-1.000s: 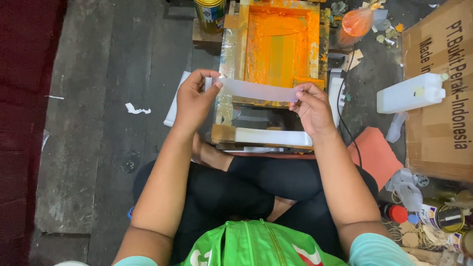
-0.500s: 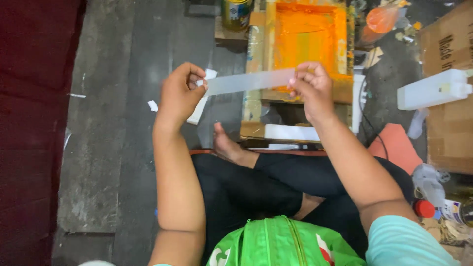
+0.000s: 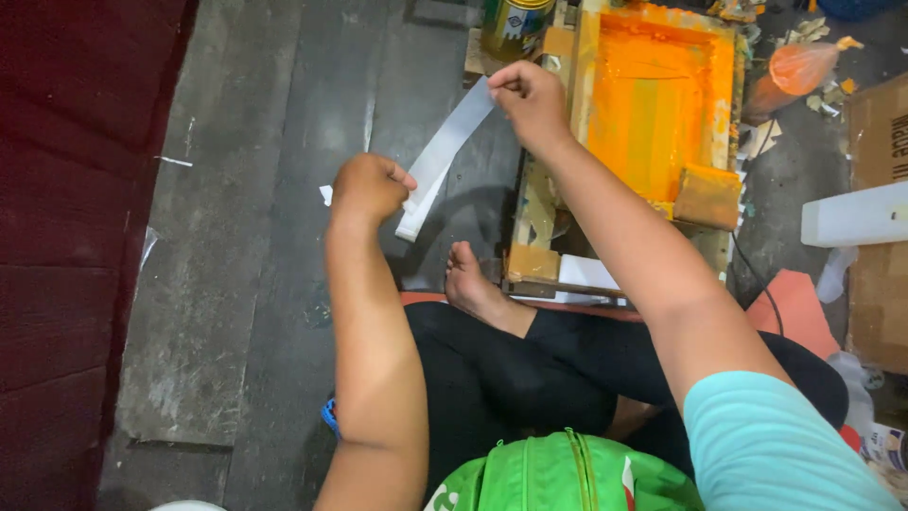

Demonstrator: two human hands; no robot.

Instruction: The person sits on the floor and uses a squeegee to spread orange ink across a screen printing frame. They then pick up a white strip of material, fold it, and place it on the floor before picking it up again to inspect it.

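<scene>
A long white strip (image 3: pixel 443 156) hangs in the air over the dark floor (image 3: pixel 246 237), left of the orange printing frame (image 3: pixel 657 104). The left hand (image 3: pixel 369 186) pinches its near end, the right hand (image 3: pixel 530 99) its far end. It looks mid-carry; setting it down flat calls for both grips to hold.

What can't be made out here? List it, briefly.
Head view only:
- Underside of the white strip: faces away from the camera; its lower end is tucked inside the left hand.
- Fingertips of the right hand: curled under, so the grip is hidden.
- Paint can: cut off by the top edge.
- Cardboard box: cut off at the right edge, partly behind a white container.
</scene>
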